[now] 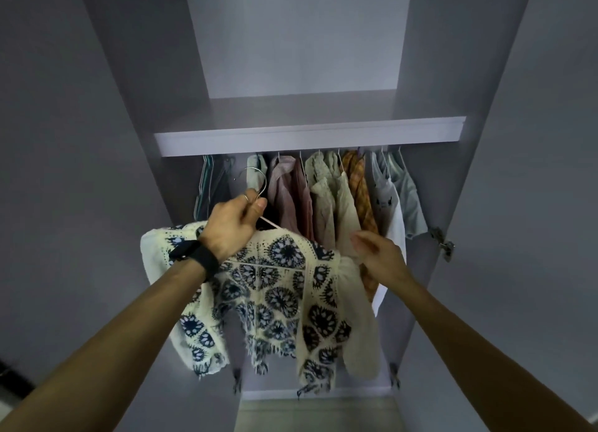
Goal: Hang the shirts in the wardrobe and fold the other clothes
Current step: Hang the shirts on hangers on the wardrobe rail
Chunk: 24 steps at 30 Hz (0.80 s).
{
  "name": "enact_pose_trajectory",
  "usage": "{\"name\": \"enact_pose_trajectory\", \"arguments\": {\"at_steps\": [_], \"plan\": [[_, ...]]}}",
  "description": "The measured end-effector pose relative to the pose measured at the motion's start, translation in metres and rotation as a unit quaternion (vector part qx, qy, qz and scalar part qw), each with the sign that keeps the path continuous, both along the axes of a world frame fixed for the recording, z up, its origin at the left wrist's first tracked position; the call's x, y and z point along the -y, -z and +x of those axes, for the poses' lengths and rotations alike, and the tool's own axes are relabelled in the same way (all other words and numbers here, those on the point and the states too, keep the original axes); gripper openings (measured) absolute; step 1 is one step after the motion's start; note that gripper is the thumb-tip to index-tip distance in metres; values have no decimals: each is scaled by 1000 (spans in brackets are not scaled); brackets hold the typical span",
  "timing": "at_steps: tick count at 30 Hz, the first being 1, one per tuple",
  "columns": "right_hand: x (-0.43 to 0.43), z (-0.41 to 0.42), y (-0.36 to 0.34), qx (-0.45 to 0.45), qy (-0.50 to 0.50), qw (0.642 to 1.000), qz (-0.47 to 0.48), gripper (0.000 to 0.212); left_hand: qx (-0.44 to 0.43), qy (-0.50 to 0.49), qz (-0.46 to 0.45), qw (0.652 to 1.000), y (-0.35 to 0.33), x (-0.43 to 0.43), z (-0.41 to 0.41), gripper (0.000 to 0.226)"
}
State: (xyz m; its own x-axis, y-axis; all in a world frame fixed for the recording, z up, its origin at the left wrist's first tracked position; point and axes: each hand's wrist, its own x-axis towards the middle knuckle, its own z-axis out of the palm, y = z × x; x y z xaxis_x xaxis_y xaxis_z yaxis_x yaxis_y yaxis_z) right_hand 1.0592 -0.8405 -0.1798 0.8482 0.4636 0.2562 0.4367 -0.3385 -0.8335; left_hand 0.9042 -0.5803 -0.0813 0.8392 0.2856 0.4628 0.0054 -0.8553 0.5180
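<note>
A cream crochet shirt with dark blue flower patches (281,299) hangs on a hanger (259,181) in front of the open wardrobe. My left hand (234,223), a black watch on its wrist, grips the hanger just below its metal hook, which sits under the shelf near the hidden rail. My right hand (377,250) is by the shirt's right shoulder with loosely curled fingers; whether it pinches the fabric is unclear. Several shirts (336,198) hang in a row under the shelf, to the right of the hook.
The wardrobe shelf (307,137) runs across above the hanging clothes, with an upper compartment over it. Striped garments (208,186) hang at the far left. A door hinge (441,242) sticks out on the right side panel. The wardrobe floor edge shows below the shirt.
</note>
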Motion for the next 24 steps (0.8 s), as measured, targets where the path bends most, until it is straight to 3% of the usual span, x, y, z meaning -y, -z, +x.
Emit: {"name": "enact_pose_trajectory", "arguments": {"at_steps": [2,4,7,10,14,16,19,22,24], "plan": [[-12,-16,-17,-6,-79,996,51,23,-1,-2,2,1000,4,0,0,23],[-25,-30,-28,52,-148,987,28,30,9,-6,-4,1000,7,4,2,22],[-38,-27,-27,233,-111,966,-3,21,21,-11,0,1000,9,13,6,20],[-41,-24,-25,315,-81,946,5,21,29,-17,17,999,8,18,8,17],[-52,-34,-37,308,-72,946,64,19,38,-16,24,999,9,24,12,17],[-57,-34,-41,281,-105,954,23,21,34,-14,25,999,11,32,14,18],[-58,-27,-32,330,-141,933,-38,22,12,10,3,1000,15,36,12,21],[-52,-20,-24,337,-131,932,-20,28,-15,6,20,1000,20,27,4,27],[-48,-18,-18,339,-116,934,-5,34,-20,-54,64,996,29,11,-8,39]]}}
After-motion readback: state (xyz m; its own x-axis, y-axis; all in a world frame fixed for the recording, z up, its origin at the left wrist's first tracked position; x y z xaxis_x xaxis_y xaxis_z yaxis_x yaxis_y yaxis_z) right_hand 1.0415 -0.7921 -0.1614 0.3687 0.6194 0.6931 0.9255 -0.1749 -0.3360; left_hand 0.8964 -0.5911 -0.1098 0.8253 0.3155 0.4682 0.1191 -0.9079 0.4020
